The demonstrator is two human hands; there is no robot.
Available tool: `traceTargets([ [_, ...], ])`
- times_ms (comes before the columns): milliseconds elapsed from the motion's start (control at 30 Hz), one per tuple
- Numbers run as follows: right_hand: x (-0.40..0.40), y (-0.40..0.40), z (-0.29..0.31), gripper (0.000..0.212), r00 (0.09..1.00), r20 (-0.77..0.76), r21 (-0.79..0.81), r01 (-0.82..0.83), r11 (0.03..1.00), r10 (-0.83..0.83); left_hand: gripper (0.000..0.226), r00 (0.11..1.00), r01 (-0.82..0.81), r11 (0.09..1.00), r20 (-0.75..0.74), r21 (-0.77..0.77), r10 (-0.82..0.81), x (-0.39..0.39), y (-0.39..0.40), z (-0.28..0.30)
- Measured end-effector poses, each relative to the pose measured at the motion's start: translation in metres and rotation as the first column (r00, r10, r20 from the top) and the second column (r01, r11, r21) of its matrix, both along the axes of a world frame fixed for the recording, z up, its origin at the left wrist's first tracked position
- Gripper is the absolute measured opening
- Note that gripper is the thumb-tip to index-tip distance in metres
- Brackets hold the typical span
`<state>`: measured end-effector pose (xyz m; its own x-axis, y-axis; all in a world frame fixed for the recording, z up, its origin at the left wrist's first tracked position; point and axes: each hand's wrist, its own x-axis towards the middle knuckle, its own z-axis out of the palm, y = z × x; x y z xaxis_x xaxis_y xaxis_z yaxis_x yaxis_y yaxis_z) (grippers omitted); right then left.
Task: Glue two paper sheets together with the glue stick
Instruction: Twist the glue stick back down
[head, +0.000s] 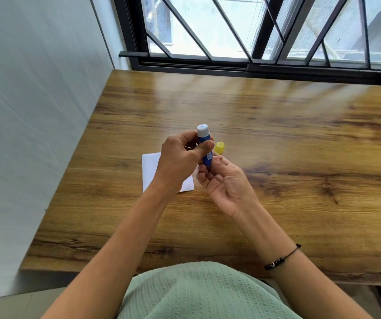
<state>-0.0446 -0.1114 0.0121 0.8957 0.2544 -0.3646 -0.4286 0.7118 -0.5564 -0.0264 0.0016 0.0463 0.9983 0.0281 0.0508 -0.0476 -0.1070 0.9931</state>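
While my left hand (180,157) pinches the blue glue stick (204,146) around its middle, thumb pressed across the barrel and fingers curled behind, my right hand (221,178) cups the base from below, fingertips closed on the bottom end, likely on the twist knob. Stick stands near upright, tilted slightly away from me, pale glue end on top and uncapped. Yellow cap (220,148) sits on the table (277,139) just beside and beyond my right fingers. Step in hand, as I judge it: winding the glue up. Best done with the left pinch firm and steady, the right turning only the base, a little at a time; too much glue out and it may snap or smear when pressed on paper. White paper (150,169) lies flat under my left wrist, partly hidden by the hand; I cannot tell whether it is one sheet or two stacked. Outward: the paper is well in from every table edge, nearest the left edge, where the table meets the wall (35,111). Near edge is at my body, far edge runs under the window frame (254,63). Right of my hands the wood is bare and wide, good room to lay a second sheet or sweep the stick. Cap could roll if nudged; worth keeping my right wrist clear of it.
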Motion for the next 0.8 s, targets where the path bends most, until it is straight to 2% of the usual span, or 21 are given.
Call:
traceTargets([
  [67,-0.0012,0.0015,0.0013,0.029,0.998,-0.05,0.02,-0.043,0.999,0.044,0.012,1.0,-0.014,1.0,-0.006,-0.005,0.014,-0.0013,0.0013,0.0003],
  [133,-0.0004,0.0028,0.0021,0.05,0.987,-0.109,0.041,-0.11,0.993,0.114,0.011,1.0,-0.016,1.0,-0.008,0.007,0.016,-0.0022,0.0024,0.0004],
  [200,0.0008,0.0038,0.0014,0.058,0.983,-0.11,0.031,-0.143,0.989,0.146,0.011,1.0,-0.014,1.0,-0.005,0.027,0.014,-0.0034,0.0027,0.0008],
  [267,0.0012,0.0043,0.0017,0.049,0.989,-0.087,0.014,-0.115,0.993,0.116,0.013,1.0,-0.013,1.0,-0.002,0.024,0.013,-0.0043,0.0026,0.0016],
  [367,0.0009,0.0045,0.0021,0.023,0.999,-0.049,0.012,-0.021,1.0,0.021,0.016,1.0,-0.02,1.0,0.007,0.021,0.02,-0.0046,0.0029,0.0029],
  [467,-0.0012,0.0034,0.0016,0.014,1.0,-0.029,0.022,-0.011,1.0,0.011,0.017,1.0,-0.019,1.0,-0.002,-0.005,0.019,-0.0051,0.0048,0.0032],
  [667,-0.0014,0.0019,0.0032,0.047,0.982,-0.112,0.029,-0.149,0.988,0.151,0.015,1.0,-0.013,1.0,0.003,-0.012,0.013,-0.0073,0.0046,0.0047],
  [733,-0.0001,0.0037,0.0039,0.043,0.984,-0.1,0.015,-0.144,0.989,0.145,0.016,1.0,-0.015,1.0,0.01,-0.002,0.015,-0.0076,0.0047,0.0045],
  [800,0.0002,0.0047,0.0056,0.029,0.992,-0.062,0.008,-0.107,0.994,0.107,0.018,1.0,-0.02,1.0,0.012,-0.009,0.02,-0.0071,0.0061,0.0042],
])
